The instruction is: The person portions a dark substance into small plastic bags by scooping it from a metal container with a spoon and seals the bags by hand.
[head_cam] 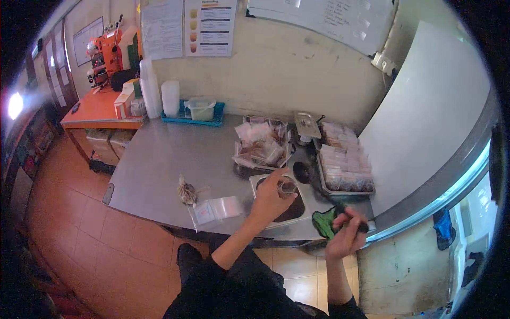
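My left hand (274, 197) grips a small clear plastic bag or cup (287, 186); which of the two I cannot tell. It is above a rectangular steel food pan (261, 178) of dark brown contents (293, 213). My right hand (347, 235) is closed around the handle of a black ladle (302, 172), whose bowl lies up and left of that hand, beyond the pan. Beside my right hand is a green cloth (324, 223) with dark edging. Left of the pan lie a stack of clear plastic bags (217, 209) and a tied bag of brownish bits (186, 192).
Filled packets (263, 139) are heaped in a container at the back. More stand in rows (344, 167) in a steel tray on the right. Behind are a lidded steel pan (306, 124) and a teal tray (169, 119) with plastic tubs. A white panel (426, 115) bounds the steel table's right side.
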`<state>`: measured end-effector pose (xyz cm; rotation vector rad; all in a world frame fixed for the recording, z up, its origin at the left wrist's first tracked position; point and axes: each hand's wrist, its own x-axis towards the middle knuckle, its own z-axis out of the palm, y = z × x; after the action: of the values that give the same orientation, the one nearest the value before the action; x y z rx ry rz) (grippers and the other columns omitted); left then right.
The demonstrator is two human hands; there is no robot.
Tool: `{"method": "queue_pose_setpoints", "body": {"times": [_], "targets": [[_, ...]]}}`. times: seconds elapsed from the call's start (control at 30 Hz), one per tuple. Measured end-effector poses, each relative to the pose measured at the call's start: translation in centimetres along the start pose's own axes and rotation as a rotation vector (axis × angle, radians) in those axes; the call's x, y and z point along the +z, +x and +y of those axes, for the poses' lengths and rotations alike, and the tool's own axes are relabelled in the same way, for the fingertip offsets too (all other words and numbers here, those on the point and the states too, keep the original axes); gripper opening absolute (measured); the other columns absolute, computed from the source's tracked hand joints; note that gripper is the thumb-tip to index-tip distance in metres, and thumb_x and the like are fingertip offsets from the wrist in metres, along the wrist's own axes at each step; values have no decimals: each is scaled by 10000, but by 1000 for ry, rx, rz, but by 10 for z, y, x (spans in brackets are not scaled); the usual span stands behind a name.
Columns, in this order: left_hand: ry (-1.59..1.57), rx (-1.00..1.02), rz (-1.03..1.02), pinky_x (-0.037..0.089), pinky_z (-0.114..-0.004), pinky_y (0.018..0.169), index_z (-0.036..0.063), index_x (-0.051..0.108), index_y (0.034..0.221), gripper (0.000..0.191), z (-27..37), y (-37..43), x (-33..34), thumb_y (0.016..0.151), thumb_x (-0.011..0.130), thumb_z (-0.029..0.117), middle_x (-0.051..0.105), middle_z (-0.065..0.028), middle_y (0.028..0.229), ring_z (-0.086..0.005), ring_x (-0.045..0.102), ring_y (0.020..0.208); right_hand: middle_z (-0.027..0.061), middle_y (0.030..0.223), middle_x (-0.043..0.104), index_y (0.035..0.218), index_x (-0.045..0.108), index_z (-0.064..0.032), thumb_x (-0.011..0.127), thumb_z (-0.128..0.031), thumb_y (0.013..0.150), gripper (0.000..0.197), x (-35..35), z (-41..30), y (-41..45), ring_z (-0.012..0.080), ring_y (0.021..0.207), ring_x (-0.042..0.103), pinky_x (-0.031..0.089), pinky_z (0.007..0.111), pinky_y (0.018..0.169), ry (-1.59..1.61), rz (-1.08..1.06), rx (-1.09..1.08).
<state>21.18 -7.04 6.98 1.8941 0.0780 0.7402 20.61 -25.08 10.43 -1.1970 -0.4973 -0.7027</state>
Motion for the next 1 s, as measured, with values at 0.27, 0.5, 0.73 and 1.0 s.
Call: {"method": "queue_pose_setpoints", "body": {"times": [0.27,0.5,0.73,1.0], "targets": [[-11,34,64,490,-267,571,92,521,1213,610,-6,-3,-13,661,779,63,629,-82,1006,-115,583,619,47,883,605,1028,616,4,518,-259,961,288,-41,41,0,94,732,543,449,217,654,308,275,588],[-401,-102,-136,470,-233,628,60,521,1126,518,-18,2,-21,679,783,54,577,-43,1042,-77,563,753,133,1123,593,1221,574,-41,636,-138,835,404,-11,36,-5,261,1012,572,419,340,938,-630,-443,69],[-447,-120,-214,486,-229,676,45,499,1020,432,2,-12,-20,711,797,90,562,-21,970,-81,576,792,112,929,603,1003,622,-60,690,-63,753,258,40,25,-13,256,870,604,473,345,747,-513,-549,-104],[-533,-185,-115,530,-243,673,-16,604,894,128,24,-17,-54,794,685,-14,653,-70,812,-123,651,754,97,754,610,845,621,-26,710,-26,754,127,43,17,3,190,667,569,446,287,602,-404,-560,-66]]}}
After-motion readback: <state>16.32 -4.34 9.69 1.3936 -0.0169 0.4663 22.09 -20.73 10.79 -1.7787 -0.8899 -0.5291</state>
